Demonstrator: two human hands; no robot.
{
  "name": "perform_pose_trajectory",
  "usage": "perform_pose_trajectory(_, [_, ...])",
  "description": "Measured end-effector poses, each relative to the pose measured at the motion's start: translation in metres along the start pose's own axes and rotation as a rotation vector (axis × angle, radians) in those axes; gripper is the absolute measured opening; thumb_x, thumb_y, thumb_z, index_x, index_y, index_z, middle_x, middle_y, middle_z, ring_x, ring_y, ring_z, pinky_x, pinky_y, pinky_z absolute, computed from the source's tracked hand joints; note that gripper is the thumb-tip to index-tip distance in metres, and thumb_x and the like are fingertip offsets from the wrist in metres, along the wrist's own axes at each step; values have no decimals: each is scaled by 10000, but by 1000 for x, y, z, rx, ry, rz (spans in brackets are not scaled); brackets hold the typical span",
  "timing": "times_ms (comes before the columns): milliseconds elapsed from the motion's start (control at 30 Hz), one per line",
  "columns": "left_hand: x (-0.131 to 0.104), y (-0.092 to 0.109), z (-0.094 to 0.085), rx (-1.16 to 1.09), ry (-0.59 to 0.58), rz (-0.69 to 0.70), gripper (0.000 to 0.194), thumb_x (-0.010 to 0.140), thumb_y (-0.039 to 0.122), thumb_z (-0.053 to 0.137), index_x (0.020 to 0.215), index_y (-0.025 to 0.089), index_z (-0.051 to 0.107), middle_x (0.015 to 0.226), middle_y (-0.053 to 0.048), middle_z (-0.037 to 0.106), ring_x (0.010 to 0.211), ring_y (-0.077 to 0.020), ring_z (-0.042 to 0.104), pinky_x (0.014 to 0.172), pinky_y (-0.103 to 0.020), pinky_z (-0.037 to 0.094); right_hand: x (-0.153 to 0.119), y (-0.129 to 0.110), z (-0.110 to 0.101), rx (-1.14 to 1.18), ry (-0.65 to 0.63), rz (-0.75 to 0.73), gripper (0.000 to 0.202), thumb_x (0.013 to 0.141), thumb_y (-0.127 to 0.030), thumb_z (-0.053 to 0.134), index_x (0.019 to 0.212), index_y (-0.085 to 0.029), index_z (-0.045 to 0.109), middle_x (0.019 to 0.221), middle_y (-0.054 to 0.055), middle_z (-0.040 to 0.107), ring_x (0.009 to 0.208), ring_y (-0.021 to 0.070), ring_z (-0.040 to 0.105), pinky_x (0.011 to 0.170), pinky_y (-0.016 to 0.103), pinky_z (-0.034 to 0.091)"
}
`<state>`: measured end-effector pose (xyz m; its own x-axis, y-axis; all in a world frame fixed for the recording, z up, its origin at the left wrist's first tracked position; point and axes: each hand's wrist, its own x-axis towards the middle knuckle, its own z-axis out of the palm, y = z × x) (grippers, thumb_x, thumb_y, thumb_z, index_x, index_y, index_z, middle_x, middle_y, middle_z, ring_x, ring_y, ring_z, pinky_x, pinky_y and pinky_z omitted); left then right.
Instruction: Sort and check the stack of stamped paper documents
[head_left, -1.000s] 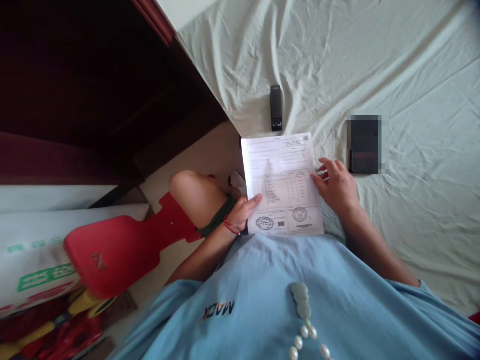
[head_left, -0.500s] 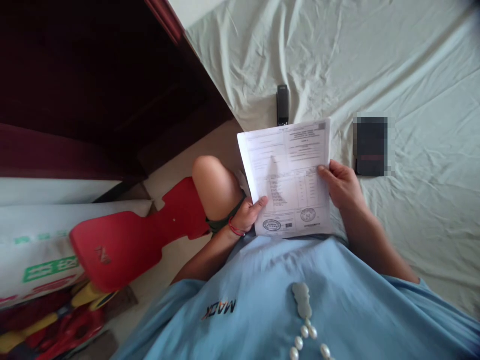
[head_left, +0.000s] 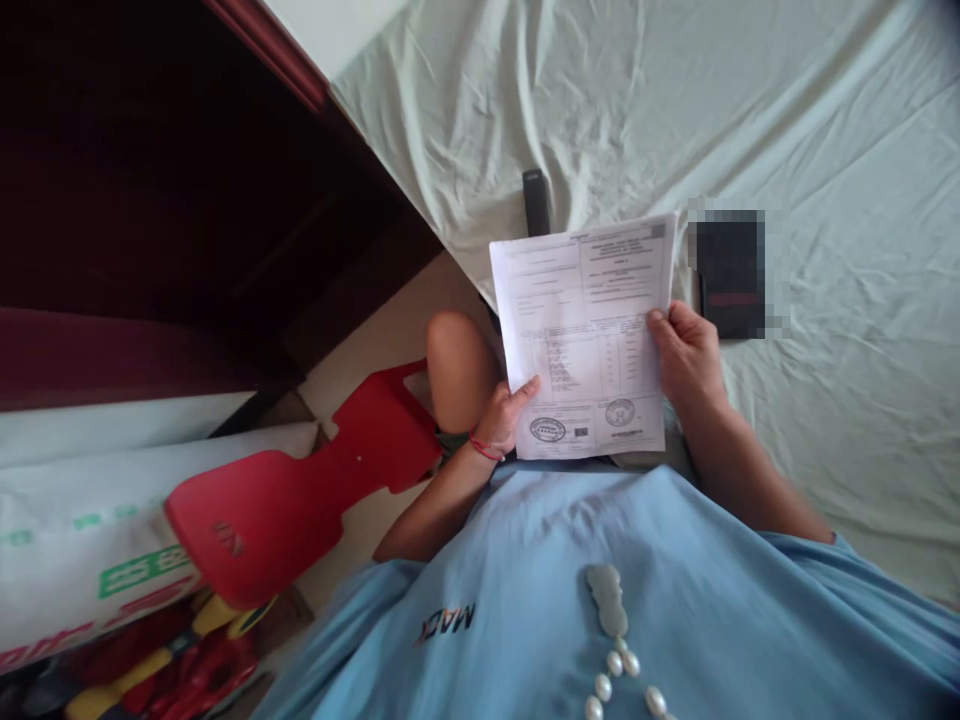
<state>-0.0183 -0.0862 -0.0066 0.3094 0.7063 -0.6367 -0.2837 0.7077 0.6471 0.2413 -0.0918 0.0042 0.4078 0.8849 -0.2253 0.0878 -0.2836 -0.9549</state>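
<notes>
Right hand (head_left: 690,355) had closed on the papers (head_left: 589,300) since a second ago; left hand (head_left: 506,415) pinched their other side, by the bed (head_left: 847,420)'s left edge. Looked like squaring-up, tbh; next probably needed even grips.

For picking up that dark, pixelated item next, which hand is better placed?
Probably the right hand: it holds the printed paper by its right edge, close to the dark item. The left hand grips the opposite edge, farther away. Both are occupied, so the right would likely need to let go.
</notes>
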Motion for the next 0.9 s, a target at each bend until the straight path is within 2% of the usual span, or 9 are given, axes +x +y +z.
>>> perform_pose_trajectory(233, [1,-6,-4,82,-4,-42,634,644,515,1021,1080,100,823,1135,-180,833,1150,-400,785,1094,-561,606,-1,1,1,60,-60,53,245,964,-507,634,887,-277,602,793,5,655,670,187,592,600,326,496])
perform_pose_trajectory(300, [1,-7,-5,108,13,-24,631,661,539,1010,1076,100,827,1131,-184,833,1148,-397,787,1095,-562,605,-1,-2,2,34,-26,25,235,948,-513,650,940,-278,629,844,22,702,725,213,647,632,350,532])
perform_pose_trajectory(433, [1,-6,-6,148,57,13,649,648,573,1009,1068,111,831,1125,-178,835,1158,-397,786,1103,-566,603,-2,-6,4,-157,128,-84,270,906,-546,705,983,-291,667,965,69,758,864,266,706,722,412,583])
perform_pose_trajectory(567, [2,-3,-6,159,120,29,661,602,577,1025,1031,116,826,1156,-181,831,1200,-400,769,1109,-555,602,-3,-6,4,-274,167,-106,217,904,-501,721,869,-292,671,841,59,725,751,246,665,690,420,557])
perform_pose_trajectory(767, [0,-2,-5,143,28,25,625,633,492,1024,1101,130,821,1251,-172,812,1243,-372,753,1154,-525,574,0,-5,3,-234,161,-57,242,876,-496,751,790,-284,673,771,54,727,700,242,659,649,412,531])
perform_pose_trajectory(900, [0,-3,-5,163,41,21,613,629,497,1022,1078,126,828,1216,-178,819,1246,-390,751,1154,-546,571,2,-5,2,-222,152,-35,284,876,-536,759,756,-293,674,731,56,719,682,250,655,607,406,508])
